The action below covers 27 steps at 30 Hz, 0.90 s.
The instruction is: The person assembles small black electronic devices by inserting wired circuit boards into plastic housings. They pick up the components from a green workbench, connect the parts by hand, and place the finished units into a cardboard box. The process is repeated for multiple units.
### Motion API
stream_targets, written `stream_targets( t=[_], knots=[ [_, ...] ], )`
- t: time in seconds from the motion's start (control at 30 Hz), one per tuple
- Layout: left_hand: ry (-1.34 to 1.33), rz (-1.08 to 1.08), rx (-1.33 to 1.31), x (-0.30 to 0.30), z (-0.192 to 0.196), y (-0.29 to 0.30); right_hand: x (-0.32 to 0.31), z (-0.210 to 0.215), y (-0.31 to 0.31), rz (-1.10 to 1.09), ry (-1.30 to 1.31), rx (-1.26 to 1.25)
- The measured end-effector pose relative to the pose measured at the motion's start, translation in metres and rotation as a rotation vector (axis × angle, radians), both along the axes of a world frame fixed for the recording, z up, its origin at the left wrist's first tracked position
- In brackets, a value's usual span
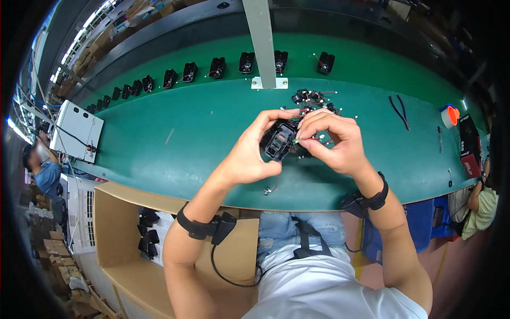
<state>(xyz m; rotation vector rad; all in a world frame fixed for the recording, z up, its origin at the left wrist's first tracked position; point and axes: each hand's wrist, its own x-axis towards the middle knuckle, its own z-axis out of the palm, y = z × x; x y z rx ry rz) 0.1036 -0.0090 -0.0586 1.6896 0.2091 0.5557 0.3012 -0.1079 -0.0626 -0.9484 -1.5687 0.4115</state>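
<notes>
My left hand [245, 154] grips a black plastic housing [278, 140] by its edges, thumb below and fingers above. The housing is tilted, with its moulded, recessed side showing, and is held above the green bench. At its right edge my right hand [338, 139] is closed in a pinch on a small wired part [296, 141], greenish at the tip. Fingers hide most of that part, so I cannot tell whether it is fixed to the housing. Just beyond my hands lies a pile of small black parts [305, 97] with red wires and white plugs.
Similar black housings [217, 67] stand in a row along the far side. A metal post [261, 42] rises from the green bench [175, 133]. Pliers [399, 111] and an orange-and-white roll [450, 115] lie right. One loose wired part [268, 189] sits near the front edge, above a cardboard box [119, 228].
</notes>
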Motion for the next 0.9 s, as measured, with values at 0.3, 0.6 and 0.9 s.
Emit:
stream_targets(
  t=[0.3,0.6,0.9],
  knots=[
    [0.098,-0.071,-0.441,-0.011,0.017,0.008,-0.003,0.015,-0.009,0.079,0.007,0.109],
    [0.134,-0.210,-0.572,-0.009,0.004,0.009,-0.026,0.010,-0.014,0.076,-0.178,0.187],
    [0.106,-0.154,-0.569,-0.009,-0.009,0.011,-0.032,-0.004,-0.017,-0.005,-0.195,-0.003]
  ],
)
